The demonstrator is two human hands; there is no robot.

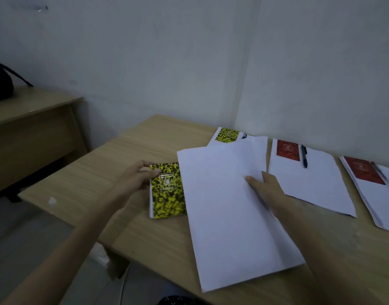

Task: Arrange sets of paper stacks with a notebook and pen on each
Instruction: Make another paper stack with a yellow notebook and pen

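Observation:
A big white paper stack (224, 208) lies on the wooden table (101, 172), tilted, and my right hand (266, 190) grips its right edge, thumb on top. Left of it lies a yellow-and-black speckled notebook (167, 194), whose top left corner my left hand (136, 177) pinches. Behind, a paper stack (215, 139) carries a yellow notebook (227, 135) and a partly hidden pen (244, 135). To the right, another stack (316, 186) bears a red notebook (288, 150) and a dark pen (304, 156). At the far right, a third stack (378, 205) holds a red notebook (364, 170) and a pen (382, 175).
A second wooden desk (30, 119) stands to the left with a black bag (0, 84) on it, across a gap of floor. A white wall (189, 62) runs close behind the table. The table's left edge drops to the floor near the notebook.

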